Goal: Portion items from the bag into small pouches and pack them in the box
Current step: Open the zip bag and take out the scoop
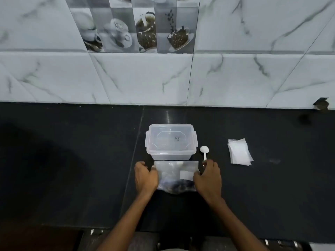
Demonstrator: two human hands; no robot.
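Note:
A clear plastic bag (175, 176) with dark items at its bottom lies on the black counter, just in front of me. My left hand (146, 176) grips its left edge and my right hand (208, 178) grips its right edge. Behind the bag stands a clear plastic box (170, 142) with its clip-lock lid on. A white plastic spoon (204, 152) lies to the right of the box, its handle end touching my right hand's fingers. A small stack of clear pouches (239, 151) lies further right.
The black stone counter (72, 160) runs up to a marble-patterned tiled wall (145, 78) at the back. The counter's front edge (108, 228) is close to my body. A chipped spot (321, 104) marks the wall base at the far right.

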